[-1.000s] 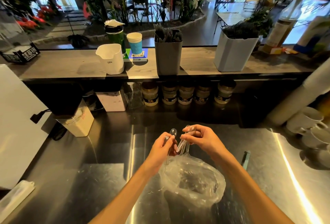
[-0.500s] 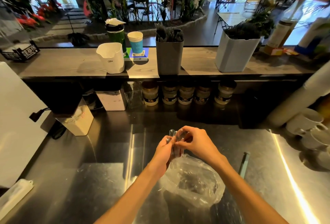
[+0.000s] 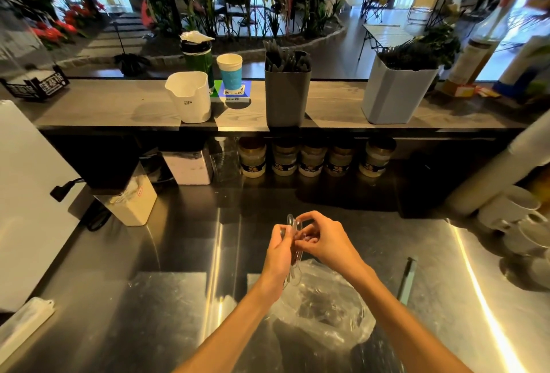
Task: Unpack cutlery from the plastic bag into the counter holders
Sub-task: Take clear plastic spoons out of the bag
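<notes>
Both hands have closed in on each other since a second ago: then they held clear spoons apart, now the spoons sit in one bundle between them. Left hand (image 3: 279, 249) curls round the clear plastic spoons (image 3: 293, 249), bowls up, handles hanging below the palm. Right hand (image 3: 323, 241) pinches at the bowl ends with thumb and forefinger, apparently squaring them up.

Plastic bag (image 3: 327, 304) lies slack on the steel desk (image 3: 166, 298) directly under the wrists; dark shapes inside, probably more cutlery, cannot tell what kind.

Holders on the raised shelf: grey holder (image 3: 287, 96) already full of dark cutlery, white holder (image 3: 187, 99) to its left, pale holder (image 3: 395, 93) well to the right with dark contents.

Judgement on the step: align the bowls first, keep the left grip low on the handles so none slip. Carry as one stack. Clear spoons likely belong in the white holder; uncertain. Lift clear of the bag mouth to avoid dragging it.
</notes>
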`<move>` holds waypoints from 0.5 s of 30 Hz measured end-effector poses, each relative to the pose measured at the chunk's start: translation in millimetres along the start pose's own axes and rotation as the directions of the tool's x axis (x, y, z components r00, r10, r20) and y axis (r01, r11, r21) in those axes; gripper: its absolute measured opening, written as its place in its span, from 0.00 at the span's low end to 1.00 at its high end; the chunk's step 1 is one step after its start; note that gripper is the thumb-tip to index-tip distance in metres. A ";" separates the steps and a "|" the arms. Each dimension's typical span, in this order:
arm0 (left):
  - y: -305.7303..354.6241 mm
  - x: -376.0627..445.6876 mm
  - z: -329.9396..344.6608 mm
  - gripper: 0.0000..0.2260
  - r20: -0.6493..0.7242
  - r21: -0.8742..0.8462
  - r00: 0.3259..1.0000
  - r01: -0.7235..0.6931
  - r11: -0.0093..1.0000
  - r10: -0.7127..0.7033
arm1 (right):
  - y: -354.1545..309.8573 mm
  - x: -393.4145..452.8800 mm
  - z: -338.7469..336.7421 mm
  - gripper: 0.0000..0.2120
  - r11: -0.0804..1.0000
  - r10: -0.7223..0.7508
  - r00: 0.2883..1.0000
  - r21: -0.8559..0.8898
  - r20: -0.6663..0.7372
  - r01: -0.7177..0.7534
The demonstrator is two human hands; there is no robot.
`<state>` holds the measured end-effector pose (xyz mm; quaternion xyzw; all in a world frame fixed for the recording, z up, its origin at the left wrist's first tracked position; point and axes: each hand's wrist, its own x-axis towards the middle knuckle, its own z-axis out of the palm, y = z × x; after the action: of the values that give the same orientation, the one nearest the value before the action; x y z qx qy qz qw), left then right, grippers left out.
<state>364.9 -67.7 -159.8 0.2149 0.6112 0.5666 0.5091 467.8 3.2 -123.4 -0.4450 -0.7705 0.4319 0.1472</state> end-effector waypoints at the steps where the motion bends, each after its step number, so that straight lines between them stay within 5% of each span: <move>1: -0.2 -0.4 0.0 0.11 -0.008 0.022 1.000 -0.011 1.000 0.011 | -0.6 -0.2 0.9 0.23 1.000 0.010 1.000 0.012 0.000 -0.010; 9: -2.1 13.3 -15.4 0.13 -0.091 0.050 0.996 0.025 0.998 -0.020 | 9.1 1.1 -2.8 0.20 0.992 0.061 0.998 0.117 -0.035 -0.057; 15: 6.6 29.5 -39.3 0.15 -0.067 -0.294 0.981 0.155 0.943 -0.182 | 16.3 1.2 -22.8 0.12 0.861 0.164 0.960 0.508 -0.228 -0.026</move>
<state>317.3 -59.9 -171.2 0.0588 0.5618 0.6130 0.5524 490.2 20.1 -123.3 -0.4830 -0.5827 0.5602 0.3366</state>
